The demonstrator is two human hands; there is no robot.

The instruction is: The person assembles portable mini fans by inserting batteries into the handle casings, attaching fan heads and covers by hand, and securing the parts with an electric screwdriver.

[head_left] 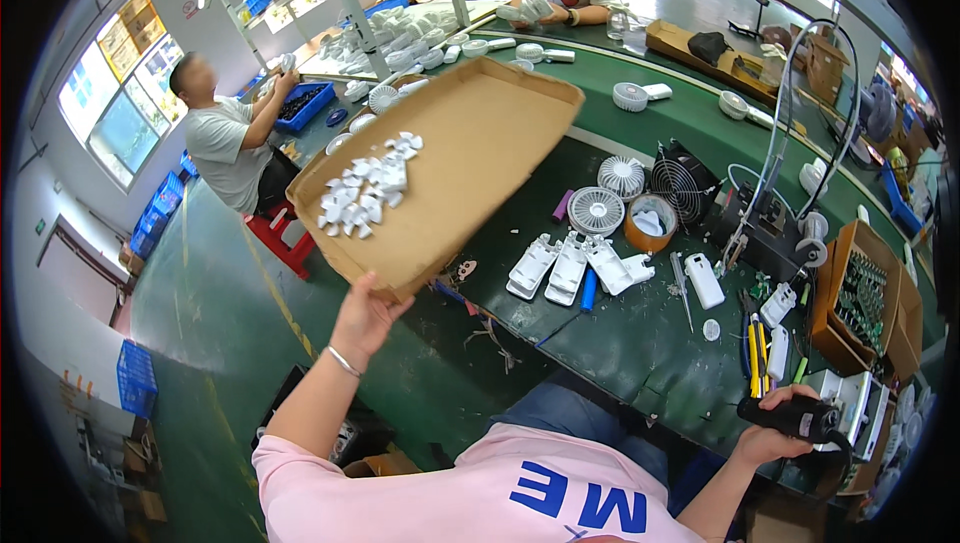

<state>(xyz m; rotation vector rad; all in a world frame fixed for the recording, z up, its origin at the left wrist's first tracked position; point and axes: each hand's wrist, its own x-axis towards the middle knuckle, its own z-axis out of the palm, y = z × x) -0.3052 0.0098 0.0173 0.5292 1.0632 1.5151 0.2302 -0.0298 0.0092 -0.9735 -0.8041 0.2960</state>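
Note:
My left hand (pixel 366 321) grips the near edge of a shallow cardboard tray (pixel 480 143), its fingers underneath. The tray is tilted and held up over the left end of the bench. White plastic pieces (pixel 365 186) lie heaped in its left part. At the bench's right front, my right hand (pixel 778 431) is closed around a black cylindrical tool (pixel 815 421) with a cable. Beside that hand lie yellow-handled pliers (pixel 757 353) and a white handle casing (pixel 777 353). Several white fan casings (pixel 568 268) lie between my hands, with a blue cylinder (pixel 588 290) among them.
Round fan heads (pixel 596 211), a tape roll (pixel 650 223) and a black machine (pixel 765 233) stand farther back. A cardboard box of circuit boards (pixel 860 298) is at right. A green conveyor belt (pixel 690 133) carries handheld fans. Co-workers (pixel 225 128) sit across and to the left.

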